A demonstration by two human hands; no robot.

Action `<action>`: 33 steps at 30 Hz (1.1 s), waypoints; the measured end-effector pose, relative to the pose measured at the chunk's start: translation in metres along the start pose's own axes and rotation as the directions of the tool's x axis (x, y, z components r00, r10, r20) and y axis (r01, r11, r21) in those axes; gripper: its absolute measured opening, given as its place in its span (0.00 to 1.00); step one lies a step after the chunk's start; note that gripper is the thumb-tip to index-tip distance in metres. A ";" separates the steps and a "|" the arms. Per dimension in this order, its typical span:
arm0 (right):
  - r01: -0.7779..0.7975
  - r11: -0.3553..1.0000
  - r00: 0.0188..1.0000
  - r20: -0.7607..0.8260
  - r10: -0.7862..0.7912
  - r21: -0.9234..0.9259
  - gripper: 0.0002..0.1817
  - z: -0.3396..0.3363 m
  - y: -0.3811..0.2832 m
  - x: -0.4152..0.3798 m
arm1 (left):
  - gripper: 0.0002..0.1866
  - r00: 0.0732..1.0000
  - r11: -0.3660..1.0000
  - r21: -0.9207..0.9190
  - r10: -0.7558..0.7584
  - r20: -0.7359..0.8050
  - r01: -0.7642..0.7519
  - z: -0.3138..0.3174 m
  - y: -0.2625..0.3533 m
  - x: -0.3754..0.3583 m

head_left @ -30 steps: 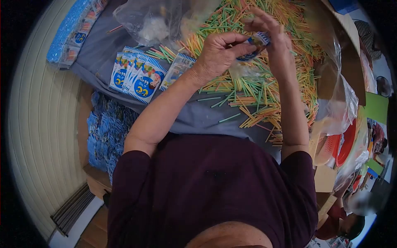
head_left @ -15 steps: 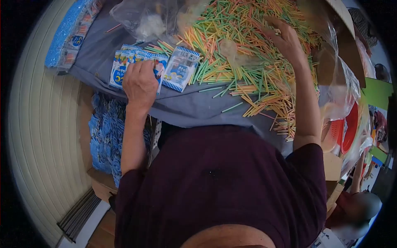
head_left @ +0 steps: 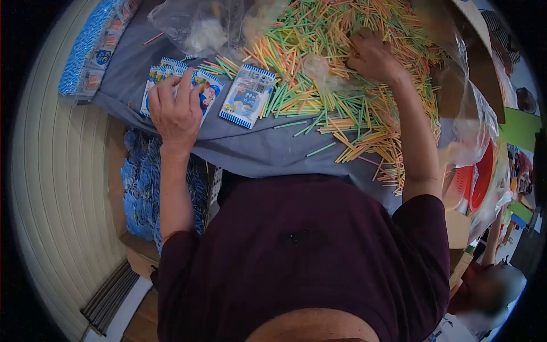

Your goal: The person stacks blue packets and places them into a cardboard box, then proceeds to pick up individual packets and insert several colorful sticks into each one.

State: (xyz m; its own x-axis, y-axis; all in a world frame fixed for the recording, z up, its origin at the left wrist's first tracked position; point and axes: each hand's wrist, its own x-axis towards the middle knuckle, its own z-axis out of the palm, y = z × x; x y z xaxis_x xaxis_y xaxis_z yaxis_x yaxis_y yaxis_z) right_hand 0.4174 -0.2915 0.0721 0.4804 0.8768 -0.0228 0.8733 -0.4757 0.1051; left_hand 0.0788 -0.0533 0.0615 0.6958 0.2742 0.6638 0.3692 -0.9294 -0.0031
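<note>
Blue-and-white printed packets (head_left: 209, 91) lie overlapping on the grey cloth at the left, partly covered by my left hand (head_left: 175, 112). Its fingers are spread a little and rest on them. One more packet (head_left: 247, 96) lies separately to the right, beside a large heap of thin green, yellow, orange and pink sticks (head_left: 307, 105). My right hand (head_left: 374, 57) reaches down onto this heap, fingers bent among the sticks. Its fingertips are partly hidden, and whether they hold a stick is too small to tell.
Clear plastic bags (head_left: 208, 34) lie at the top. A long strip of packets (head_left: 94, 54) is at the upper left, above a box of blue wrappers (head_left: 151, 188). Red baskets (head_left: 483, 174) stand at the right, with another person (head_left: 481, 290) beyond.
My left hand has moved left and its fingers have spread on the packets. The right hand has moved slightly left and down into the sticks. The single packet has shifted slightly.
</note>
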 end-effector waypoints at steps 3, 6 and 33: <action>-0.008 1.000 0.996 0.093 0.007 0.004 0.26 -0.003 -0.011 -0.011 | 0.13 0.998 0.984 -0.176 -0.045 -0.036 0.038 -0.012 0.034 0.007; 0.090 0.989 0.993 -0.088 -0.081 0.116 0.23 0.010 0.010 -0.011 | 0.13 0.978 0.944 -0.324 0.007 0.207 0.062 -0.008 0.076 0.012; 0.222 -0.125 0.905 -0.157 0.396 0.967 0.21 0.001 0.012 -0.003 | 0.06 0.990 0.901 -0.430 0.010 0.141 0.052 0.015 0.074 0.001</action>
State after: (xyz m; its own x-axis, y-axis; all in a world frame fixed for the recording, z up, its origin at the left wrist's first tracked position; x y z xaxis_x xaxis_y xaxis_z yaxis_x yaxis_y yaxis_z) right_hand 0.4269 -0.2996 0.0725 0.7677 0.6159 0.1768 0.0762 0.1863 -0.9795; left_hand 0.1160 -0.1177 0.0513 0.7793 0.2970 0.5517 0.1043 -0.9297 0.3531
